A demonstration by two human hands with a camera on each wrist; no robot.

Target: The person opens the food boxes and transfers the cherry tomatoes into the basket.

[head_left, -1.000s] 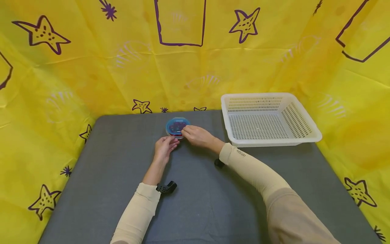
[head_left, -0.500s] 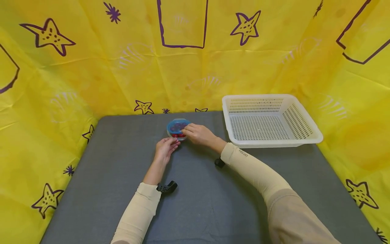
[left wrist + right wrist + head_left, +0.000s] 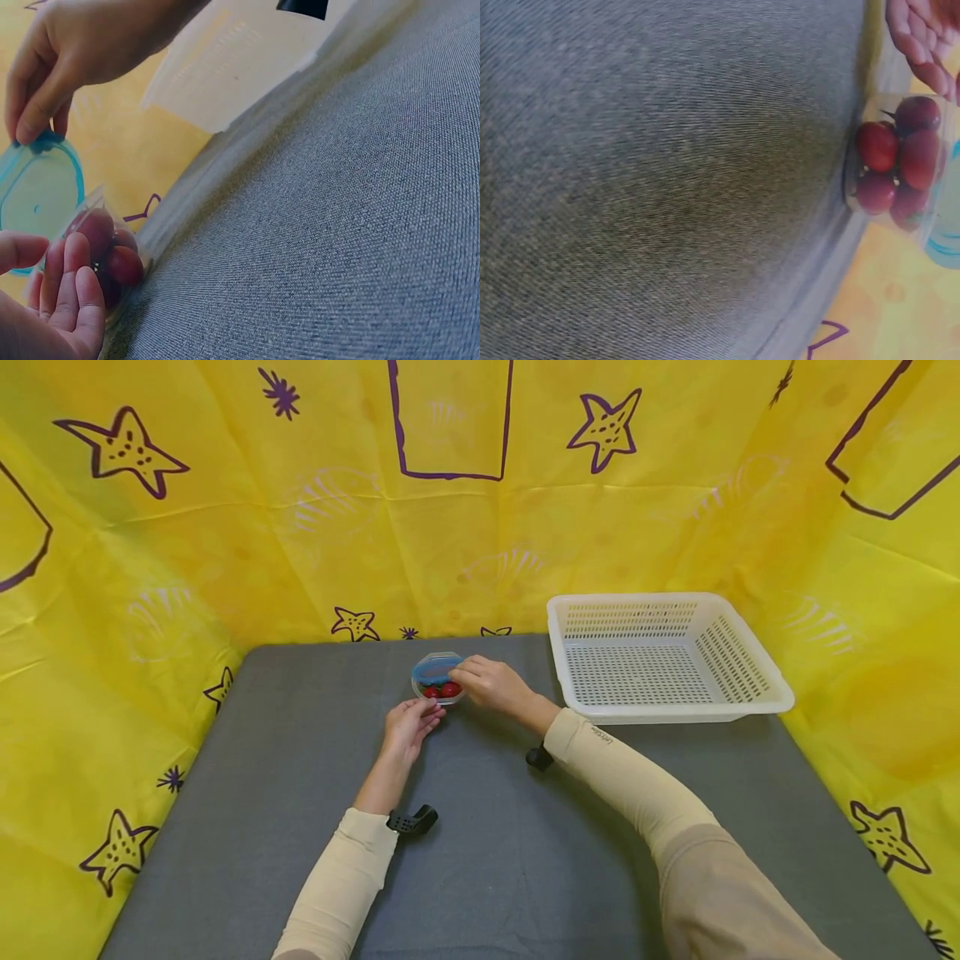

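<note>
A small clear plastic container (image 3: 416, 690) sits near the table's back edge with several red fruits (image 3: 898, 161) inside; they are round to oval, some with thin stems. Its translucent blue lid (image 3: 39, 180) is tilted up, the front edge raised and the back edge low at the container's far side. Fingers and thumb of my right hand (image 3: 491, 684) pinch the lid's edge. My left hand (image 3: 407, 725) is at the container's near left side, its fingers (image 3: 88, 300) extended along the wall and its thumb apart from them near the rim.
To the right stands a white perforated basket (image 3: 566, 693). Grey cloth covers the table (image 3: 480, 860), and a yellow printed curtain (image 3: 450, 560) hangs behind it and at both sides. A black strap (image 3: 412, 821) is on my left wrist.
The lid's front edge has lifted and tilted back with my right hand, which has risen slightly, uncovering the red fruits. My left hand keeps its place at the container.
</note>
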